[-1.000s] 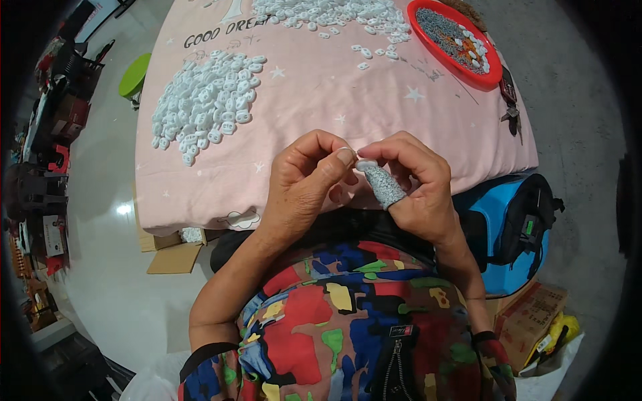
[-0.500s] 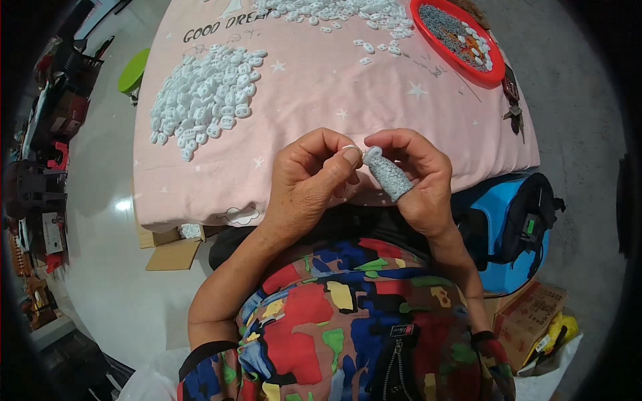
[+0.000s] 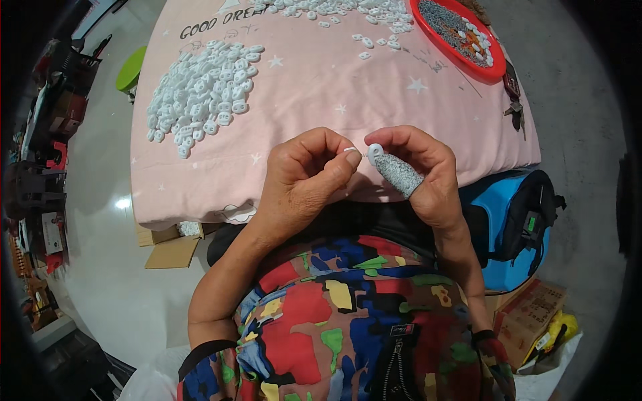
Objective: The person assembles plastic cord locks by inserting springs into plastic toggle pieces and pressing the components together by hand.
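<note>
Both of my hands meet above the near edge of the pink cloth. My left hand (image 3: 304,170) pinches a small white piece (image 3: 350,149) between thumb and forefinger; most of it is hidden. My right hand (image 3: 428,167) holds a small white oval plastic piece with holes (image 3: 375,154) between forefinger and thumb. A grey speckled cover (image 3: 399,176) sits over my right thumb. The two white pieces are a little apart. On the cloth, beyond my left hand, lies a heap of similar white oval pieces (image 3: 200,93).
More white pieces (image 3: 334,8) are spread along the far edge of the pink cloth (image 3: 301,87). At the far right stands a red tray (image 3: 491,72) of small grey parts and white pieces. Keys (image 3: 515,110) lie near it. A blue bag (image 3: 498,220) is at my right.
My hands have drawn slightly apart, the right one moving right. The white oval piece in my right hand has turned and now shows its face.
</note>
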Available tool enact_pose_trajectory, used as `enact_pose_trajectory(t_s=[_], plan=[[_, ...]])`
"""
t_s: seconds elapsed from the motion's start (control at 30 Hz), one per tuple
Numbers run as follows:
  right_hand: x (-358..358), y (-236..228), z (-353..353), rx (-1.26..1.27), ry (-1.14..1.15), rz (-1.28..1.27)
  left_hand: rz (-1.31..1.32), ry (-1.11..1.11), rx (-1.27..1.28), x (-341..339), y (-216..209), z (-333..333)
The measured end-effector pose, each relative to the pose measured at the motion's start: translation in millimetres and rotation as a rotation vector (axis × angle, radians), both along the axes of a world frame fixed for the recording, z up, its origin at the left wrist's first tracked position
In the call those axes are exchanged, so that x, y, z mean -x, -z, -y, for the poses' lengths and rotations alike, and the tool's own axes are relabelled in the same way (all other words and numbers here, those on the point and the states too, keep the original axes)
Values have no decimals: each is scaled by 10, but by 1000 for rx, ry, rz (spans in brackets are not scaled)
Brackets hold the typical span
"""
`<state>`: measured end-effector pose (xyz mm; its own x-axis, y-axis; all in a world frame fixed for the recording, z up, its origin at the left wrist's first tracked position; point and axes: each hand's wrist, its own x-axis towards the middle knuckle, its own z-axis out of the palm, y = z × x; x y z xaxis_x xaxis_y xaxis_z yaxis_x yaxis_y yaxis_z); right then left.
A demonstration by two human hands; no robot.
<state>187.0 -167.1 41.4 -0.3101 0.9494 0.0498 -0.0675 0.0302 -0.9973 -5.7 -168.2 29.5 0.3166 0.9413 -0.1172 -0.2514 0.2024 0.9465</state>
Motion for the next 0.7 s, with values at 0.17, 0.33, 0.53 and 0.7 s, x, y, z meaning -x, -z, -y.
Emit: enact_pose_trajectory(t_s=[0.17,0.33,0.53,0.7], plan=[[-12,40,-11,-18,-7,23,-29,15,-10,18,6,0],[7,15,-7,3,-1,36,-26,-7,-5,16,-4,12],[-33,53,-20,-14,-56,149,-43,-11,-14,-5,6,26],[0,32,-31,-27,-33,88,11,2,6,10,0,12]])
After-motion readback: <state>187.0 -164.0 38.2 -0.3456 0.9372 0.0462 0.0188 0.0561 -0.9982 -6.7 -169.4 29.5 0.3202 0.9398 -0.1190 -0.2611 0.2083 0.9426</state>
